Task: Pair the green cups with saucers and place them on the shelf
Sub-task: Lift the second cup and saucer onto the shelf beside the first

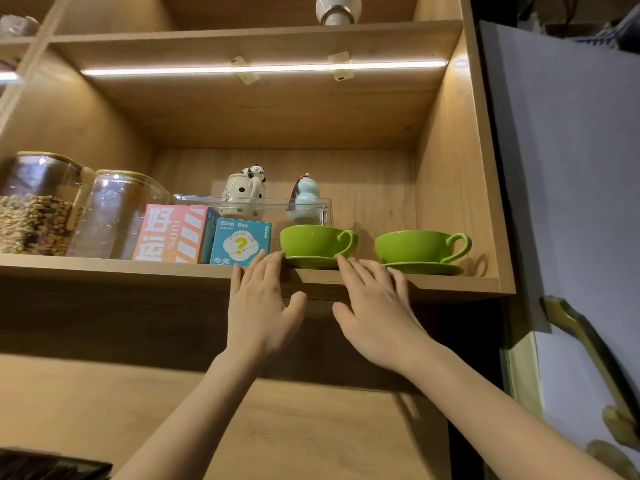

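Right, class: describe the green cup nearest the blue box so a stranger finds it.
Find the lit wooden shelf. Two green cups sit on saucers at its right end. Yours is the left cup, beside the blue Blind Box, with fingers at its saucer.

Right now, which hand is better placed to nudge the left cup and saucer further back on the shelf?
Either, slightly the right hand: its fingertips sit at the front of the left saucer, under the cup. The left hand reaches the saucer's left edge, hemmed in by the blue box.
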Demonstrator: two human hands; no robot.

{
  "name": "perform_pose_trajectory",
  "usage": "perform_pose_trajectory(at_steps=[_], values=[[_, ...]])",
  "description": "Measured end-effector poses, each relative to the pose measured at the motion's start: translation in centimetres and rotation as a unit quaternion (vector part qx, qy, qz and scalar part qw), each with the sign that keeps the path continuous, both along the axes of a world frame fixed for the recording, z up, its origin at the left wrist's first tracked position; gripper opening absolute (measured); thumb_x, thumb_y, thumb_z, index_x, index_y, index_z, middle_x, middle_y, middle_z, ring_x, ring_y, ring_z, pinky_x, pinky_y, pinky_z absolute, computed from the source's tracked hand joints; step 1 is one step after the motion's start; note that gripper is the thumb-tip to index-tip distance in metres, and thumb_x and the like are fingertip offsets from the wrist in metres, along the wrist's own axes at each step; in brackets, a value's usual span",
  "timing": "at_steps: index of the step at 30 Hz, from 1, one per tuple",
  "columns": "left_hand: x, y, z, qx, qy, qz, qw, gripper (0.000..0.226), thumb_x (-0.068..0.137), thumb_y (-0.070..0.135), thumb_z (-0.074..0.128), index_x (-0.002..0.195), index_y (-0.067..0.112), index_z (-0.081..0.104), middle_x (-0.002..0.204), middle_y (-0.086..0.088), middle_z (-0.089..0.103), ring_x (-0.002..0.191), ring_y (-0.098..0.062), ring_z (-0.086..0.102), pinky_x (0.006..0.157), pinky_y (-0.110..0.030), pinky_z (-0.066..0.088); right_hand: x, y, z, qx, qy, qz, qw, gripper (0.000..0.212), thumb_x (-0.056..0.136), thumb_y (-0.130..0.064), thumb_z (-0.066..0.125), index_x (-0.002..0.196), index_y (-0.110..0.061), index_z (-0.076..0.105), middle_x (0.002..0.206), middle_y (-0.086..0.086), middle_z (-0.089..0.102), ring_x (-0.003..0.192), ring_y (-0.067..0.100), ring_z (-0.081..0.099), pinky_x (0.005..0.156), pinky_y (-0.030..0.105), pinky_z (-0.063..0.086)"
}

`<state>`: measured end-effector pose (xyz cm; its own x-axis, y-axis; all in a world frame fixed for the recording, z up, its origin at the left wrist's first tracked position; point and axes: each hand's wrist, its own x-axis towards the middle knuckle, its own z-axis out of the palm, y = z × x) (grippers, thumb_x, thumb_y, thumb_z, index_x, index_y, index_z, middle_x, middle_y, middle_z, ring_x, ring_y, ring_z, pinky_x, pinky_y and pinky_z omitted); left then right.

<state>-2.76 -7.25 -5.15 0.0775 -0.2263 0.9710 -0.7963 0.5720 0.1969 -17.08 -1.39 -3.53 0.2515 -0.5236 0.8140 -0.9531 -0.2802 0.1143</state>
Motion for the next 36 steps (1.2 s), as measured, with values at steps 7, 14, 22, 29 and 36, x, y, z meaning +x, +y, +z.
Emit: perform_pose_trajectory(at_steps=[7, 14, 22, 29, 36], values=[[-1.3, 0.8, -0.7, -0.033, 0.013, -0.011, 0.999, 0.077, 0.068, 0.048, 0.026, 0.138, 0.018, 0.034, 0.145, -0.004, 0.040, 0.136, -0.019, 0.031, 0.117, -0.043, 0.018, -0.3, -0.1, 1.2, 0.015, 0.009, -0.034, 0.999, 0.058, 0.092, -0.034, 0.035, 0.143, -0.013, 0.016, 0.152, 0.003, 0.027, 0.139, 0.021, 0.014, 0.114, 0.043, 0.008], [-1.7, 0.9, -1.3, -0.052, -0.029, 0.019, 0.998, 0.076, 0.072, 0.046, 0.030, 0.142, 0.016, 0.029, 0.149, -0.007, 0.034, 0.140, -0.021, 0.027, 0.116, -0.038, 0.013, -0.1, -0.2, 2.0, 0.038, -0.008, -0.050, 0.998, 0.048, 0.089, -0.033, 0.040, 0.132, -0.011, 0.035, 0.141, 0.006, 0.040, 0.131, 0.025, 0.025, 0.110, 0.043, 0.014], [-1.2, -0.3, -1.8, -0.059, -0.103, 0.105, 0.987, 0.078, 0.073, 0.044, 0.038, 0.144, 0.013, 0.024, 0.151, -0.005, 0.022, 0.140, -0.022, 0.020, 0.113, -0.036, 0.004, 0.4, -0.6, 2.9, 0.086, -0.061, -0.043, 0.993, 0.031, 0.085, -0.032, 0.044, 0.108, -0.012, 0.049, 0.128, 0.009, 0.048, 0.126, 0.026, 0.028, 0.105, 0.043, 0.017], [-1.6, -0.9, -2.0, -0.062, -0.104, 0.119, 0.986, 0.081, 0.073, 0.042, 0.038, 0.144, 0.010, 0.018, 0.152, -0.008, 0.017, 0.141, -0.020, 0.013, 0.111, -0.039, 0.004, 0.6, -1.0, 2.8, 0.074, -0.059, -0.056, 0.994, 0.036, 0.085, -0.030, 0.044, 0.114, -0.009, 0.047, 0.130, 0.011, 0.047, 0.126, 0.028, 0.029, 0.107, 0.045, 0.017], [-1.6, -1.0, -2.2, -0.055, -0.116, 0.150, 0.980, 0.082, 0.073, 0.044, 0.038, 0.144, 0.010, 0.015, 0.152, -0.010, 0.015, 0.140, -0.026, 0.017, 0.110, -0.042, 0.005, 0.8, -1.2, 2.8, 0.078, -0.070, -0.055, 0.993, 0.042, 0.087, -0.031, 0.044, 0.123, -0.009, 0.043, 0.135, 0.011, 0.045, 0.129, 0.028, 0.028, 0.110, 0.045, 0.015]])
